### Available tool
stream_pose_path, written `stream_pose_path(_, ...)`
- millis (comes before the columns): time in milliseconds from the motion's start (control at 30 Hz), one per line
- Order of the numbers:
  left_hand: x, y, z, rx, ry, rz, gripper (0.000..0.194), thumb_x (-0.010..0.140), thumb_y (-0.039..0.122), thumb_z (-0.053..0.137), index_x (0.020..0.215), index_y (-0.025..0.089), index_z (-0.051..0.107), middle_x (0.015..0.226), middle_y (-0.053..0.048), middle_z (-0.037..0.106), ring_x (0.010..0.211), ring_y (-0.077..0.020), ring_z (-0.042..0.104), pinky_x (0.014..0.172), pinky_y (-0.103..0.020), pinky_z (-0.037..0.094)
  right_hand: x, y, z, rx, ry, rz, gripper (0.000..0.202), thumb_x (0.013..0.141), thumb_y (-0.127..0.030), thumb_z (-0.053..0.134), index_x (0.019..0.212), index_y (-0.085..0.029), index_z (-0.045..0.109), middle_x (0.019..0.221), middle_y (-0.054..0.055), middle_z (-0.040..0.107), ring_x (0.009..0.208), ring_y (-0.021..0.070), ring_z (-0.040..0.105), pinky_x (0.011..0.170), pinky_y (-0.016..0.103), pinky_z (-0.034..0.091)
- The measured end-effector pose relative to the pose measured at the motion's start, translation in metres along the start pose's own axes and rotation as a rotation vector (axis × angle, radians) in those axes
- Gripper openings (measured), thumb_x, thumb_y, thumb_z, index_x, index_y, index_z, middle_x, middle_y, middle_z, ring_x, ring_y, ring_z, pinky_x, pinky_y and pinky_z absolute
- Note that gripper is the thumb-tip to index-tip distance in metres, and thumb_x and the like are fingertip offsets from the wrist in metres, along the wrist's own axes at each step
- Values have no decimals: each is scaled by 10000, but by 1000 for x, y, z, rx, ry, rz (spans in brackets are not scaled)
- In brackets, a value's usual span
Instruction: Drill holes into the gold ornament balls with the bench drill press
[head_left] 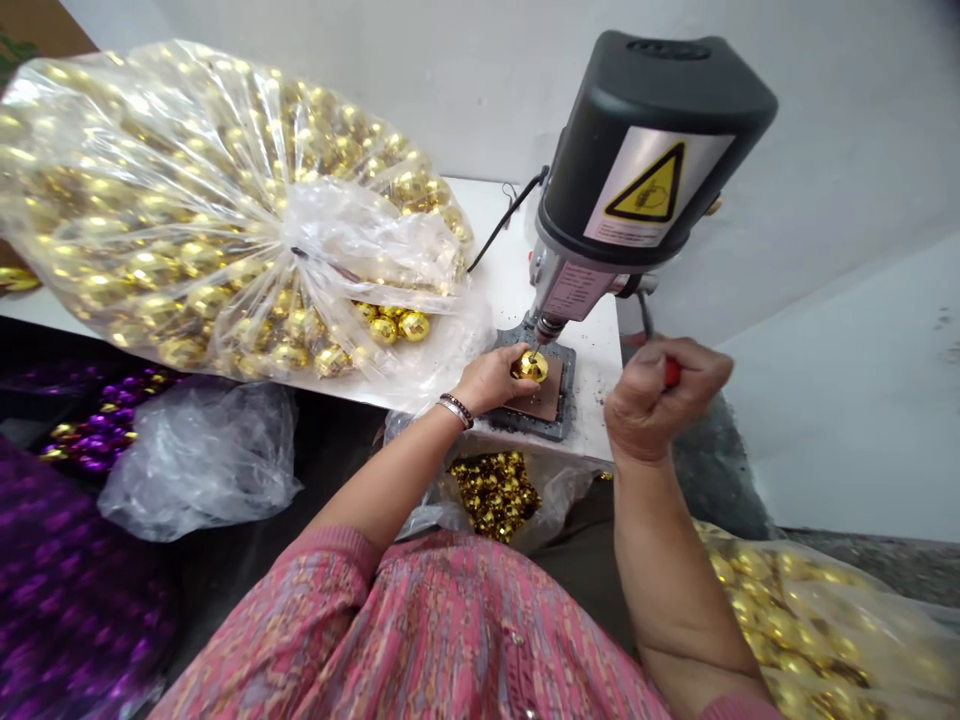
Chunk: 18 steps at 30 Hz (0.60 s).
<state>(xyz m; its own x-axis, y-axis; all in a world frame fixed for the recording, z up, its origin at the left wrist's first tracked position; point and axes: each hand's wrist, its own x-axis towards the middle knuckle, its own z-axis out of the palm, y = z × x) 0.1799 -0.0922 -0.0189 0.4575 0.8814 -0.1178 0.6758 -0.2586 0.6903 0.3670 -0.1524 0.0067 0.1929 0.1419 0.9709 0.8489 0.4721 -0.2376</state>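
Head view: your left grip [489,380] pinches a gold ball [535,369] under the drill bit [535,352], over a brown board [549,398], while your right grip [661,395] clenches the red-ended lever [672,374].

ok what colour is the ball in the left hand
The ball in the left hand is shiny gold, seen in the head view.

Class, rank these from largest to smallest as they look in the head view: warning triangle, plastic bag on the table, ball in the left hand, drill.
1. Plastic bag
2. Drill
3. Warning triangle
4. Ball in the left hand

All four differ clearly.
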Motion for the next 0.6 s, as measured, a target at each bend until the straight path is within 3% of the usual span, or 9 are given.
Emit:
stream_pose_path(167, 4, -9, 7, -101, 14, 15, 677, 910, 233, 929, 1563, 194, 757, 1344, -113, 884, 1238, -319, 843, 1128, -414, 654, 58, 2, 11, -16, 3, 168, 290, 1134, -446, 527, 959, -215, 539, 811, -31, 529, 702, 95, 489, 719, 293, 429)
stream_pose_path(267, -4, -18, 9, -144, 3, 101, 716, 869, 178, 951, 1553, 162, 743, 1382, -132, 862, 1246, -301, 831, 1153, -431, 650, 86, 7, 16, -19, -81, 303, 294, 1127, -407, 540, 907, -222, 478, 797, -57, 492, 649, 73, 445, 719, 292, 436)
stream_pose_path(367, -22, -31, 5, -140, -9, 289, 760, 727, 185, 1079, 1438, 193, 811, 1513, -166, 806, 1421, -334, 764, 1259, -469, 603, 93, 13, 15, -12, -109, 344, 247, 1070, -340, 604, 896, -224, 472, 801, -67, 485, 634, 66, 440, 727, 308, 436)
stream_pose_path(433, -35, -41, -2, -141, 23, 335, 685, 736, 247, 1101, 1370, 228, 844, 1542, -161, 792, 1446, -334, 746, 1257, -469, 603, 91, 15, 13, 1, -123, 343, 240, 1052, -330, 614, 894, -221, 471, 824, -67, 485, 653, 59, 448, 758, 324, 457)
stream_pose_path(500, -41, -52, -14, -147, 150, 233, 457, 910, 299, 989, 1340, 234, 849, 1465, -143, 824, 1299, -288, 793, 1168, -435, 641, 87, 14, 12, 6, -135, 339, 246, 1058, -355, 594, 896, -222, 465, 843, -63, 484, 681, 60, 467, 791, 342, 473)
stream_pose_path(600, -33, -67, -43, -60, 473, -85, 254, 1083, 208, 742, 1321, 179, 826, 1369, -156, 842, 1194, -262, 799, 1125, -387, 623, 85, 10, 12, -8, -115, 375, 255, 1074, -407, 534, 911, -229, 451, 852, -54, 487, 715, 79, 499, 817, 357, 473)
